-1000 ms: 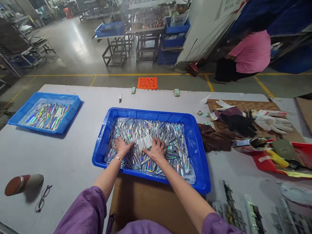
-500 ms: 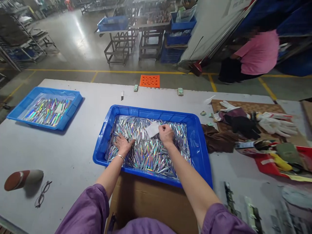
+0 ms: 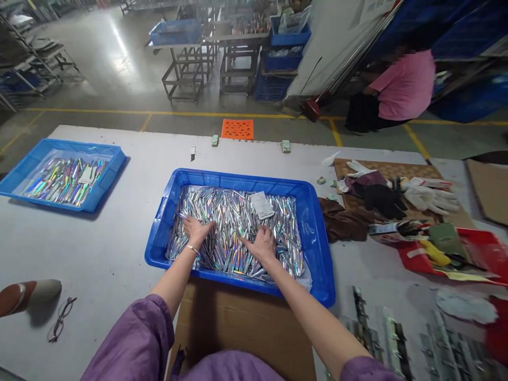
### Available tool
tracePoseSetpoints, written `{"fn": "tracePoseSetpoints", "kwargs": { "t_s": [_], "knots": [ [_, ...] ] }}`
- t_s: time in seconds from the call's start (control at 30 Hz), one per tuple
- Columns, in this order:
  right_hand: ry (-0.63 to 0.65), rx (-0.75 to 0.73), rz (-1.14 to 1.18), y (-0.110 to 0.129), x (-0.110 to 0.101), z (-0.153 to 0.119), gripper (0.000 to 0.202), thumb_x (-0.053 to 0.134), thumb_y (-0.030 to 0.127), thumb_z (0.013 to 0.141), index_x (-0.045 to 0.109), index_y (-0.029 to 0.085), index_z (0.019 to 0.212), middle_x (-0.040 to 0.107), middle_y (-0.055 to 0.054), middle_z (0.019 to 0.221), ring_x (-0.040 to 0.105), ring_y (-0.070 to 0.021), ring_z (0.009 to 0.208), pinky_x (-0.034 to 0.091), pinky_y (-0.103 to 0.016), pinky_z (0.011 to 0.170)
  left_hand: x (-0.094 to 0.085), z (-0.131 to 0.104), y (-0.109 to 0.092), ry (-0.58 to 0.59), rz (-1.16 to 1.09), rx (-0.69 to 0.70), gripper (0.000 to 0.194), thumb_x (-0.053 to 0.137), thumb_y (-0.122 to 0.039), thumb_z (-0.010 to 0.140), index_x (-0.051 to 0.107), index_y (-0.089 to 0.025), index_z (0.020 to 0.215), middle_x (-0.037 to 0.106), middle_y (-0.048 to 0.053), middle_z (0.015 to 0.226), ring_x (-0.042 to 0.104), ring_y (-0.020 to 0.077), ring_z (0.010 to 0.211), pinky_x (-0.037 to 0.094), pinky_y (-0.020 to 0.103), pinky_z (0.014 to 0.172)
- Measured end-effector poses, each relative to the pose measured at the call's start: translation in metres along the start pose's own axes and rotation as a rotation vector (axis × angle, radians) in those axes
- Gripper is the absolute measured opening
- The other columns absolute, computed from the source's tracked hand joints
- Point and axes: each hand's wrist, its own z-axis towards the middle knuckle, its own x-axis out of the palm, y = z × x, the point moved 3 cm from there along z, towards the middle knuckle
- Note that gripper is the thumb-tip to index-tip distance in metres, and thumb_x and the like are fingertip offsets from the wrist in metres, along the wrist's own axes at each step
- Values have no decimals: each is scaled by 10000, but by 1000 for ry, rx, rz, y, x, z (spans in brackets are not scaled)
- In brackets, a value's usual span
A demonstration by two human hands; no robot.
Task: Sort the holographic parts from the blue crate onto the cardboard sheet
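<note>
A blue bin (image 3: 317,233) in front of me holds a heap of shiny holographic pieces (image 3: 234,222). My left hand (image 3: 196,232) lies flat on the pieces at the bin's left, fingers spread. My right hand (image 3: 262,244) rests palm down on the pieces near the bin's front, fingers apart, holding nothing. A small white paper slip (image 3: 262,204) lies on the heap toward the back right, apart from both hands.
A second blue bin (image 3: 107,174) of holographic pieces sits at the far left. Glasses (image 3: 59,320) and a brown-grey object (image 3: 24,295) lie front left. Gloves (image 3: 431,198), dark cloth (image 3: 343,222) and a red tray (image 3: 482,248) crowd the right. A person in pink (image 3: 405,87) crouches beyond the table.
My right hand let go of the white slip, which now lies at the back of the heap, and came back down onto the pieces near the front. My left hand stayed put.
</note>
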Motion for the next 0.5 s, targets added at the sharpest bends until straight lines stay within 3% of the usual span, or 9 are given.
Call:
{"fn": "tracePoseSetpoints", "kwargs": {
  "t_s": [0.23,0.4,0.5],
  "knots": [
    [-124,120,-39,48,19,6,1047,749,661,740,380,42,1500,427,-280,1429,432,-432,1260,326,-482,1095,-4,-1,-14,13,-21,7,1034,818,-632,663,389,-27,1384,550,316,1359,537,409,1311,436,422,1044],
    [-201,111,-37,52,23,10,1008,693,672,784,353,68,1516,445,-275,1414,434,-423,1244,385,-514,1010,-1,0,-10,-11,-31,-12,1027,777,-673,687,383,-31,1385,578,323,1348,585,419,1260,462,426,999],
    [-207,127,-24,52,22,14,987,661,681,805,334,90,1525,427,-277,1454,421,-429,1280,400,-547,995,-3,1,-9,38,-25,24,993,764,-673,705,399,-37,1374,647,303,1271,631,403,1208,469,410,971]
  ]
}}
